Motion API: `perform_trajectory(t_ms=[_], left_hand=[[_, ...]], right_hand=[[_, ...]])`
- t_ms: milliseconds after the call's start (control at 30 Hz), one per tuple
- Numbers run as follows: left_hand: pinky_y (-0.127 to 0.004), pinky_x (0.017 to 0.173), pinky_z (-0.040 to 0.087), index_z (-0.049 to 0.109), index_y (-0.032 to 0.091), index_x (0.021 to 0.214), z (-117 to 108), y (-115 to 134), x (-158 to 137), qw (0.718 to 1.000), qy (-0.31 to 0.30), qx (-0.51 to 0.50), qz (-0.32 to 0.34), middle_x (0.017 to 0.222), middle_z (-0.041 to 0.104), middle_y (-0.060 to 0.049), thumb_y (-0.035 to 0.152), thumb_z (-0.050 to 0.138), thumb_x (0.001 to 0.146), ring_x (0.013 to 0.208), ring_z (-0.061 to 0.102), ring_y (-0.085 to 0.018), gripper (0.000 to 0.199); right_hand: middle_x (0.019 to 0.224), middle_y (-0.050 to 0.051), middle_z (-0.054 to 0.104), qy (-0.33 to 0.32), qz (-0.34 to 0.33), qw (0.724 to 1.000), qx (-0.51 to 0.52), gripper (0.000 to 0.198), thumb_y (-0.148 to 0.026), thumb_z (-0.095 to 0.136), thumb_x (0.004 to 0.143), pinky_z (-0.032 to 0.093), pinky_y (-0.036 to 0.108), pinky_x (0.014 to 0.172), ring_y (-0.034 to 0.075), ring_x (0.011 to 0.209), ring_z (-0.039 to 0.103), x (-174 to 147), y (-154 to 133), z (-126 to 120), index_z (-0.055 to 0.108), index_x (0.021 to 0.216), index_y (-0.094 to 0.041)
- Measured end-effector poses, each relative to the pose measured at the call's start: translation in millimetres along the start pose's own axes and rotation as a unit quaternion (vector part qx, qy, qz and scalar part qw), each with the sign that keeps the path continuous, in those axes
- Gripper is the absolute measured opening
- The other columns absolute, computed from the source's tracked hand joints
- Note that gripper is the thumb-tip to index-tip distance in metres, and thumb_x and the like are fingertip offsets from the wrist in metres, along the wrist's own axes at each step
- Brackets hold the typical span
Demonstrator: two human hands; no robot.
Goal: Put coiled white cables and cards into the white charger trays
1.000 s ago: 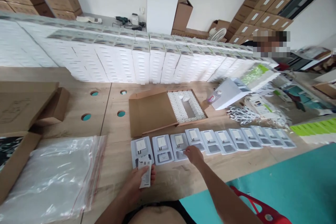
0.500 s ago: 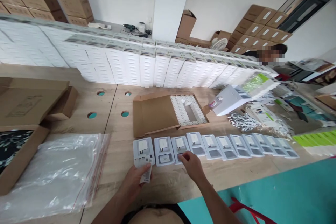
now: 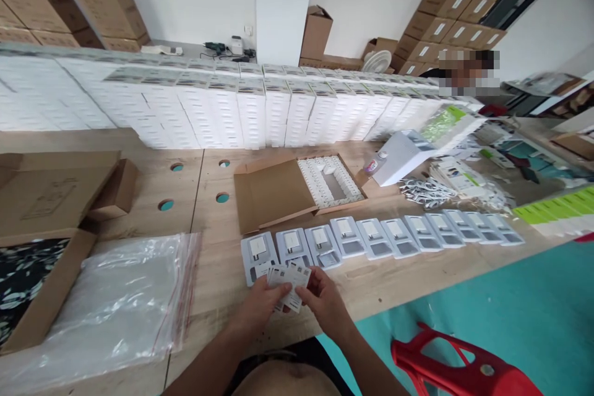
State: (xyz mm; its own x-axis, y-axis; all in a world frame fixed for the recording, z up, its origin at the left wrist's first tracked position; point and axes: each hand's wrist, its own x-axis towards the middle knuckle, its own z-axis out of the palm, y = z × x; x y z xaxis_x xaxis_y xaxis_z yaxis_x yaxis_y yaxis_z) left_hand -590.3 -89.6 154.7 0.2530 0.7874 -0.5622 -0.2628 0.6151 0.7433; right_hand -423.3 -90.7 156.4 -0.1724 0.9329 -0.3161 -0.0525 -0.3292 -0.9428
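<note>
Cards (image 3: pixel 292 283) fanned out above the bench (image 3: pixel 218 297)
I see left hand (image 3: pixel 260 303) and right hand (image 3: pixel 327 305) both gripping them, near the trays (image 3: pixel 400 239)

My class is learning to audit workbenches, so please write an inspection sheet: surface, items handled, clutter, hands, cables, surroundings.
Surface: light wood-grain table, round holes visible.
Items handled: white printed cards, held fanned; pale grey plastic trays in a row.
Clutter: clear plastic bags; flat brown cardboard box, open.
Hands: left hand and right hand both grip cards.
Cables: white cables, heaped beyond the trays.
Surroundings: stacked white boxes; red plastic stool; another person behind.
</note>
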Motion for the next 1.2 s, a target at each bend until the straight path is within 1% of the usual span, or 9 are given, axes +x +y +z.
perform_trajectory(t_ms=[133, 233, 333, 400, 500, 600, 733, 1000, 1200], left_hand=[[-0.027, 0.055, 0.047, 0.068, 0.015, 0.089, 7.2, 3.0, -3.4, 0.996, 0.000, -0.085, -0.023, 0.076, 0.072, -0.005, 0.029, 0.074, 0.069, 0.061, 0.063, -0.017, 0.025], [-0.028, 0.056, 0.049, 0.067, 0.015, 0.097, 10.4, 5.9, -7.1, 0.988, 0.020, -0.145, -0.038, 0.085, 0.073, -0.007, 0.033, 0.071, 0.072, 0.064, 0.064, -0.018, 0.031], [-0.029, 0.060, 0.051, 0.067, 0.014, 0.101, 8.7, 8.6, -9.2, 0.994, -0.010, -0.112, 0.001, 0.094, 0.074, -0.010, 0.036, 0.075, 0.070, 0.073, 0.066, -0.020, 0.039], [-0.028, 0.062, 0.050, 0.069, 0.013, 0.098, 5.3, 8.1, -8.5, 0.997, -0.014, -0.068, 0.029, 0.091, 0.074, -0.009, 0.031, 0.080, 0.065, 0.074, 0.065, -0.020, 0.039], [-0.027, 0.062, 0.050, 0.070, 0.013, 0.093, -1.3, 4.0, -5.3, 0.998, 0.032, -0.023, 0.055, 0.081, 0.074, -0.007, 0.024, 0.079, 0.063, 0.069, 0.064, -0.019, 0.032], [-0.027, 0.060, 0.049, 0.070, 0.013, 0.086, -5.5, 0.4, -3.0, 0.996, 0.045, 0.023, 0.071, 0.076, 0.072, -0.005, 0.019, 0.077, 0.063, 0.066, 0.062, -0.018, 0.025], [-0.029, 0.063, 0.051, 0.071, 0.013, 0.089, -5.7, 0.3, -1.7, 0.998, 0.024, 0.015, 0.063, 0.078, 0.073, -0.005, 0.022, 0.077, 0.065, 0.070, 0.064, -0.020, 0.027], [-0.030, 0.068, 0.051, 0.071, 0.014, 0.084, -3.7, -8.7, 10.1, 0.995, 0.053, 0.042, 0.067, 0.079, 0.073, -0.004, 0.023, 0.076, 0.065, 0.072, 0.065, -0.021, 0.021], [-0.026, 0.061, 0.047, 0.068, 0.017, 0.080, 28.9, -25.9, 20.7, 0.997, 0.026, 0.055, 0.043, 0.075, 0.070, -0.002, 0.027, 0.073, 0.070, 0.068, 0.062, -0.018, 0.016]], right_hand=[[0.087, 0.002, 0.064, -0.003, -0.088, 0.994, -0.057, 0.020, -0.034, 0.057, 0.090, 0.049, 0.028, 0.064, 0.016, 0.072, 0.058, -13.7, 0.8, 3.4, 0.068, 0.104, -0.024], [0.093, 0.005, 0.059, -0.007, -0.200, 0.966, -0.163, 0.024, -0.025, 0.051, 0.093, 0.050, 0.030, 0.074, 0.018, 0.085, 0.058, -18.0, 0.7, -2.6, 0.073, 0.104, -0.027], [0.094, 0.006, 0.055, -0.025, -0.237, 0.938, -0.252, 0.030, -0.022, 0.047, 0.094, 0.049, 0.031, 0.078, 0.018, 0.088, 0.057, -17.6, 0.1, -8.5, 0.073, 0.108, -0.028], [0.094, 0.006, 0.057, -0.014, -0.205, 0.950, -0.236, 0.029, -0.025, 0.047, 0.093, 0.048, 0.031, 0.076, 0.018, 0.086, 0.058, -15.2, 0.3, -9.3, 0.072, 0.108, -0.026], [0.081, 0.003, 0.061, 0.022, -0.075, 0.990, -0.115, 0.032, -0.035, 0.048, 0.092, 0.044, 0.026, 0.058, 0.016, 0.069, 0.057, -9.6, -0.4, -6.8, 0.066, 0.116, -0.023], [0.065, 0.000, 0.059, 0.001, 0.021, 0.997, -0.076, 0.032, -0.045, 0.057, 0.087, 0.038, 0.024, 0.050, 0.015, 0.059, 0.053, -3.8, -3.5, -4.3, 0.069, 0.099, -0.018], [0.064, 0.000, 0.059, -0.024, 0.011, 0.995, -0.098, 0.029, -0.044, 0.069, 0.079, 0.041, 0.025, 0.056, 0.013, 0.059, 0.051, 1.5, -6.1, -4.8, 0.065, 0.071, -0.016], [0.055, -0.003, 0.055, -0.009, 0.079, 0.995, -0.059, 0.030, -0.045, 0.069, 0.078, 0.032, 0.023, 0.048, 0.010, 0.049, 0.046, -1.2, -2.5, -11.5, 0.063, 0.072, -0.017], [0.053, -0.004, 0.054, 0.029, 0.115, 0.992, -0.033, 0.030, -0.045, 0.070, 0.075, 0.031, 0.021, 0.044, 0.009, 0.046, 0.044, -15.6, 5.7, -40.2, 0.060, 0.070, -0.017]])
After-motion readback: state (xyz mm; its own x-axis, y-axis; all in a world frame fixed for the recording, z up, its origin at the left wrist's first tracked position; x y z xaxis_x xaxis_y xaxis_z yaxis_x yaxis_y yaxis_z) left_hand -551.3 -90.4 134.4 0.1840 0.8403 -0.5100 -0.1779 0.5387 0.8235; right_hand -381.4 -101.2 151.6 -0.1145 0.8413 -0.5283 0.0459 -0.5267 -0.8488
